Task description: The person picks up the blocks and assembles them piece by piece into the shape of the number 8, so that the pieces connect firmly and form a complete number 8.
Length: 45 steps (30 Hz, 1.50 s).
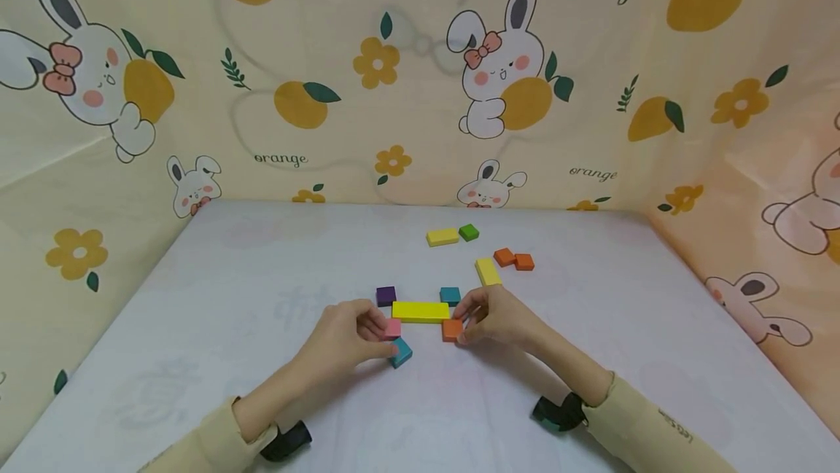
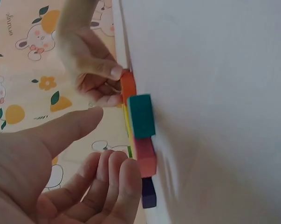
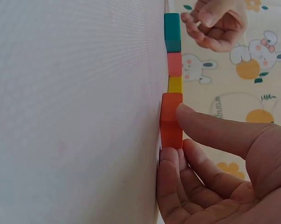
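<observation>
While right hand (image 1: 495, 316) pinches orange block (image 1: 450, 331), left hand (image 1: 346, 331) (relaxed), blue block (image 1: 402, 353) just beside it.

Three yellow bars (image 1: 420, 312), eight small blocks (image 1: 386, 296)

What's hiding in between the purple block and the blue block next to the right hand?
Just bare white tabletop separates the purple block and that blue block; the head view shows it. The long yellow block lies just in front.
</observation>
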### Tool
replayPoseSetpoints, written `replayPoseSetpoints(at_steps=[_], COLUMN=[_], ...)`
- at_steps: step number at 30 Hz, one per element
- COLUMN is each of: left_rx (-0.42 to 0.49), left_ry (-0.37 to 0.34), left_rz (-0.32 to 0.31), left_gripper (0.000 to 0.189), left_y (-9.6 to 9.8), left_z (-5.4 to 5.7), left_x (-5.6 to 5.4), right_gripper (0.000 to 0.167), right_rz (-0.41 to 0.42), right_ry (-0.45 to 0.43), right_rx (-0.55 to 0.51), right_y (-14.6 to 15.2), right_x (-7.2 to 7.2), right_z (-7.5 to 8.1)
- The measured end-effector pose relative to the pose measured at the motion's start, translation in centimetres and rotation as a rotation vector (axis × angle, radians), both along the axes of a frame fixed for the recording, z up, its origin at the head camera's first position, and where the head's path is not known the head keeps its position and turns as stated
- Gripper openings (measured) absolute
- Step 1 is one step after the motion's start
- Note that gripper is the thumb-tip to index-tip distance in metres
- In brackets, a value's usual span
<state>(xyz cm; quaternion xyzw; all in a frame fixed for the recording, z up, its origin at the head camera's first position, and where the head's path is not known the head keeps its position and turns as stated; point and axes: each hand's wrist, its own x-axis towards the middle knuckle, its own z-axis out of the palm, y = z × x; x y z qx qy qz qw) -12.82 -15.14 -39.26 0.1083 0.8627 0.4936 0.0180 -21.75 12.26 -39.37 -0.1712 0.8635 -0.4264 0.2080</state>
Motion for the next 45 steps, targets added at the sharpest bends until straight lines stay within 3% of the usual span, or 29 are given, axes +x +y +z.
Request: replayPoseSetpoints(at_steps=[9, 17, 26, 34, 45], left_rx=[-0.030, -0.036, -0.034, -0.051, -0.065], left_ry=[0.022, 0.023, -0.027, -0.057, -0.097], left_rz=[0.017, -0.046, -0.090, -0.145, -0.151], left_gripper=[0.029, 0.037, 0.042, 0.040, 0.036], left_y=[-0.7, -2.3, -2.7, -2.1, -2.1], left_z=[0.8, 0.9, 0.4, -0.2, -1.3], left_x=[-0.5, -1.7, -2.7, -4.2, -4.4], right_gripper=[0.027, 0.026, 0.027, 0.027, 0.027], right_rz=[-0.013, 0.010, -0.036, -0.053, -0.020], right_ry=[-0.004, -0.001, 0.009, -0.001, -0.007], right_rx=[0.015, 0.004, 0.051, 0.048, 0.027], right_y=[0.0, 0.1, -0.4, -0.2, -0.3], right_x=[0.0, -0.1, -0.3, -0.1, 0.0], right_z=[-0.2, -0.1, 0.4, 0.5, 0.2])
